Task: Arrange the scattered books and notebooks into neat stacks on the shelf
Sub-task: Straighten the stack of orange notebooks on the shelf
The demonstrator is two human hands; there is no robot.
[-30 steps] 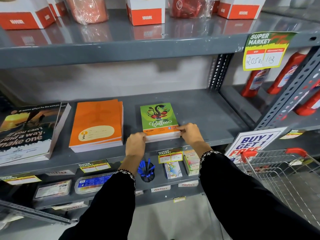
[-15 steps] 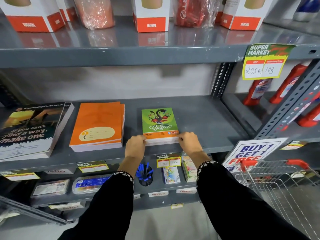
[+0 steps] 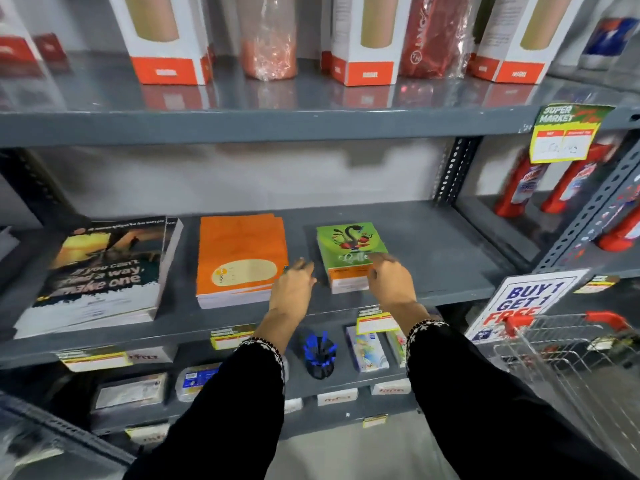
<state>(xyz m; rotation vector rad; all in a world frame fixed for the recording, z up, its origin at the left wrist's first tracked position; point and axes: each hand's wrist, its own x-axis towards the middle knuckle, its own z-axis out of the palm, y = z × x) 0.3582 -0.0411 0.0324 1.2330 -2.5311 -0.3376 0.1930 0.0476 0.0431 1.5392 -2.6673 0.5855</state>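
Three stacks lie on the grey middle shelf (image 3: pixel 433 244). A dark stack of books (image 3: pixel 100 271) with a sunset cover sits at the left, an orange stack of notebooks (image 3: pixel 239 258) in the middle, and a small green stack of notebooks (image 3: pixel 349 247) to the right. My left hand (image 3: pixel 294 282) hovers in the gap between the orange and green stacks, fingers loose, holding nothing. My right hand (image 3: pixel 389 278) rests over the front right corner of the green stack, fingers spread, its index finger on the cover.
White and orange boxes (image 3: pixel 173 39) and wrapped bottles stand on the upper shelf. Red bottles (image 3: pixel 519 192) fill the shelf bay to the right. A wire shopping cart (image 3: pixel 571 344) with red handles and a promo sign (image 3: pixel 523 303) stand at the lower right. Pens and small packs sit on the shelf below.
Both hands have let go of the green stack's front edge. The left hand moved left into the gap and the right hand lifted onto the cover. The camera came closer.
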